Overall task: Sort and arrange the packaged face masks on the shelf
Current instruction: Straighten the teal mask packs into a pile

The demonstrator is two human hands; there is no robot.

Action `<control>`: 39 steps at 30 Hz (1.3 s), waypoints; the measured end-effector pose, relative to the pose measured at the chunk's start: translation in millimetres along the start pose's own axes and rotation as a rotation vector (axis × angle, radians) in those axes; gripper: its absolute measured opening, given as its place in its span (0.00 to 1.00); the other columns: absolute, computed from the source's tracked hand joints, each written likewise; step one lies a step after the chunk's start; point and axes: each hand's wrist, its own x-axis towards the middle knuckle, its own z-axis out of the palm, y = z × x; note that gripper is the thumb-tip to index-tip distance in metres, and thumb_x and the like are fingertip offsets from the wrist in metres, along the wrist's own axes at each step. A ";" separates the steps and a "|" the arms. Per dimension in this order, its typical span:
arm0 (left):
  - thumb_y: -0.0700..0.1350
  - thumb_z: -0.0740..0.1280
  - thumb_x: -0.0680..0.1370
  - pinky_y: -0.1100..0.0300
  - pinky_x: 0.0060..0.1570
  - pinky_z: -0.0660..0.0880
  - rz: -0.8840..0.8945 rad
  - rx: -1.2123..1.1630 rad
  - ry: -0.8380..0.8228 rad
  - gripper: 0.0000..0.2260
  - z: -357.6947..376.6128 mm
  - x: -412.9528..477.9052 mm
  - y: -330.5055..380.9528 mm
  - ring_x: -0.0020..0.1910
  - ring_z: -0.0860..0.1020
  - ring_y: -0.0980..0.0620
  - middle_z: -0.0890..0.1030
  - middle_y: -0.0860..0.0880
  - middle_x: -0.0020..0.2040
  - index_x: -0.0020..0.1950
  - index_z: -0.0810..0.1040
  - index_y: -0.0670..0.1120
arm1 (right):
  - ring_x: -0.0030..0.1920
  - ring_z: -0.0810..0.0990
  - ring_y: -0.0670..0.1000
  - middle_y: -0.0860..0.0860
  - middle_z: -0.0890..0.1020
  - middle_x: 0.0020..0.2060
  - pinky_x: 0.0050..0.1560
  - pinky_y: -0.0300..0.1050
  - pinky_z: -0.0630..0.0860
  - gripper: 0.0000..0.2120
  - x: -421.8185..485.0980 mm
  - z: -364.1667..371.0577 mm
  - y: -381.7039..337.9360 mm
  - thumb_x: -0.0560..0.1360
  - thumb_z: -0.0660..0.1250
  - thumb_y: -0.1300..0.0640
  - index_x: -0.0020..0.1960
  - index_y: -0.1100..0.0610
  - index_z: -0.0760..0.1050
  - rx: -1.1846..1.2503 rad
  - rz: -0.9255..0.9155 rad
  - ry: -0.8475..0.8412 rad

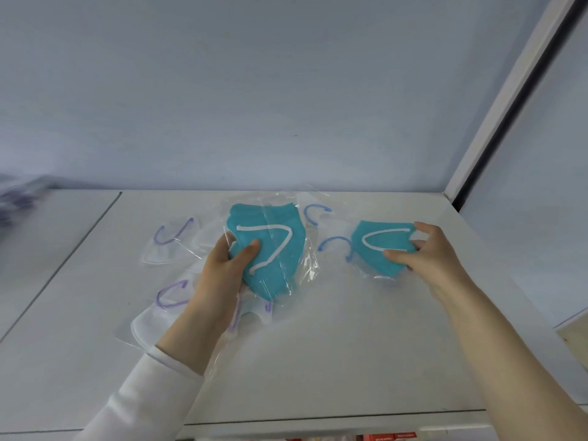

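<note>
On the shelf (350, 351), both hands (219, 268) (426, 253) grip teal masks (273, 265) (372, 253).

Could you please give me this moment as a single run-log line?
phase: sorting | left hand: grips bagged teal masks | right hand: pinches single teal mask | white masks: on shelf

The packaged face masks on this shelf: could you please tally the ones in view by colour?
Teal masks: 2 (the left one may be a stack)
White masks with purple loops: 3
White masks with blue loops: 2
Total: 7 in view
</note>
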 end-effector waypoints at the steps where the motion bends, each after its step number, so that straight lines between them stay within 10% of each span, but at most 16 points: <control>1: 0.39 0.63 0.78 0.59 0.41 0.81 0.005 -0.007 -0.004 0.08 0.9 -0.1 -0.2 0.44 0.83 0.51 0.83 0.48 0.48 0.56 0.75 0.45 | 0.41 0.77 0.48 0.52 0.81 0.44 0.42 0.39 0.73 0.37 -6.2 -2.0 -5.0 0.66 0.76 0.64 0.70 0.57 0.61 0.062 -0.025 0.027; 8: 0.41 0.63 0.79 0.56 0.49 0.80 0.082 0.072 -0.004 0.10 15.3 -3.7 -5.3 0.49 0.82 0.52 0.82 0.51 0.54 0.58 0.75 0.51 | 0.41 0.77 0.48 0.44 0.79 0.38 0.38 0.33 0.66 0.09 -56.1 11.2 -39.3 0.72 0.70 0.60 0.51 0.55 0.78 -0.131 -0.512 0.318; 12: 0.44 0.62 0.79 0.51 0.58 0.76 0.111 0.030 -0.056 0.13 27.9 -16.3 -6.4 0.55 0.81 0.50 0.81 0.49 0.58 0.64 0.73 0.47 | 0.56 0.77 0.49 0.47 0.83 0.53 0.56 0.40 0.71 0.13 -75.6 56.4 -34.3 0.72 0.65 0.51 0.51 0.55 0.82 -0.233 -0.773 0.216; 20: 0.52 0.66 0.75 0.60 0.51 0.78 0.255 0.029 -0.064 0.16 11.7 -25.9 -2.8 0.54 0.81 0.52 0.82 0.50 0.54 0.60 0.73 0.48 | 0.70 0.64 0.46 0.39 0.66 0.69 0.70 0.32 0.54 0.31 -96.9 93.8 -38.3 0.77 0.42 0.35 0.65 0.50 0.72 -0.171 -0.829 -0.219; 26: 0.40 0.66 0.76 0.61 0.46 0.80 0.232 0.039 0.157 0.10 -40.1 -22.2 6.1 0.47 0.82 0.51 0.84 0.52 0.47 0.57 0.76 0.45 | 0.62 0.76 0.45 0.41 0.78 0.59 0.56 0.37 0.74 0.12 -89.2 100.1 -49.6 0.78 0.58 0.54 0.60 0.46 0.69 0.326 -0.627 -0.462; 30: 0.38 0.64 0.78 0.62 0.43 0.80 0.262 -0.026 0.368 0.08 -90.4 -22.7 23.6 0.43 0.83 0.55 0.84 0.54 0.45 0.55 0.76 0.47 | 0.58 0.78 0.49 0.39 0.79 0.52 0.54 0.32 0.70 0.11 -70.9 106.2 -38.9 0.76 0.65 0.61 0.57 0.52 0.76 -0.159 -0.733 -0.297; 35: 0.39 0.62 0.79 0.63 0.44 0.80 0.273 -0.102 0.481 0.10 -116.5 -27.4 36.1 0.45 0.82 0.56 0.81 0.52 0.50 0.61 0.73 0.45 | 0.72 0.62 0.46 0.45 0.74 0.66 0.66 0.33 0.52 0.18 -91.5 154.1 -37.4 0.81 0.51 0.57 0.69 0.60 0.66 -0.551 -0.934 -0.611; 39: 0.41 0.62 0.79 0.63 0.45 0.80 0.256 -0.103 0.496 0.13 -117.1 -30.8 35.8 0.47 0.82 0.56 0.81 0.52 0.51 0.64 0.72 0.45 | 0.76 0.48 0.47 0.45 0.61 0.74 0.69 0.33 0.42 0.22 -91.5 175.6 -57.4 0.82 0.52 0.60 0.75 0.53 0.56 -0.406 -0.770 -0.818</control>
